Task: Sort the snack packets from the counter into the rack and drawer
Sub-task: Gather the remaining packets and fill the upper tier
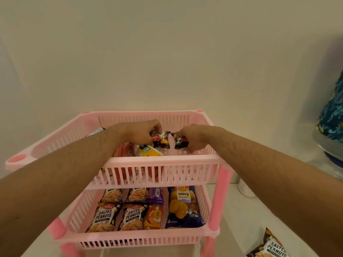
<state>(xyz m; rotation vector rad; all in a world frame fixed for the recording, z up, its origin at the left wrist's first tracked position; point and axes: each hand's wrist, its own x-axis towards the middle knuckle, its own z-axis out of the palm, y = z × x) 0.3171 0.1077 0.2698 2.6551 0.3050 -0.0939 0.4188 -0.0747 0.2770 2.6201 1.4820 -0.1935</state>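
Note:
A pink plastic rack (pixel 159 161) stands before me with two tiers in view. Both hands reach into its top tier. My left hand (pixel 137 131) grips a small dark brown snack packet (pixel 163 140). My right hand (pixel 191 136) grips a second small dark packet (pixel 181 142) next to it. Under them lie a yellow packet (pixel 148 151) and a red packet (pixel 124 151). The lower tier holds salted peanut packets (pixel 104 216), an orange packet (pixel 153 217), a purple packet (pixel 156 195) and a blue wavy chips bag (pixel 182 206).
One salted peanuts packet (pixel 270 245) lies on the white counter at the lower right. A white cup-like object (pixel 246 189) stands right of the rack. A blue patterned object on a clear stand (pixel 332 115) fills the right edge. The wall is close behind the rack.

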